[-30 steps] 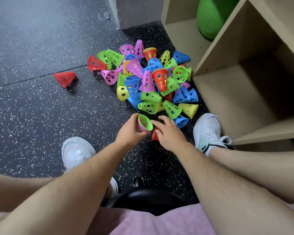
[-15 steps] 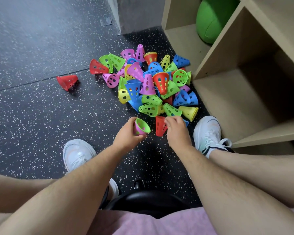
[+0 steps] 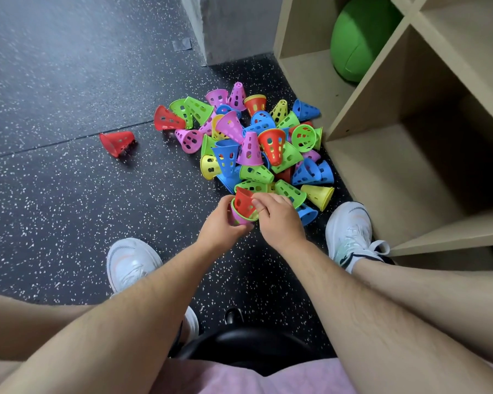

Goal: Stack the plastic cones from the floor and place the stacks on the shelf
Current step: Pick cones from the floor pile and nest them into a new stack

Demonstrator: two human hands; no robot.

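The left hand (image 3: 221, 223) grips a nested pink-and-green stack (image 3: 241, 216) — fingers curled round it. The right hand (image 3: 279, 220) pinches a red cone (image 3: 244, 202) set in its mouth.

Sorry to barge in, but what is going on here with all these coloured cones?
A person is nesting plastic cones. The left hand holds a small stack, a green cone inside a purple one, and the right hand is fitting a red cone into its open end. Most cones lie in a loose pile on the floor beside the shelf, with one lone red cone off to the side. No cones show on the shelf yet.
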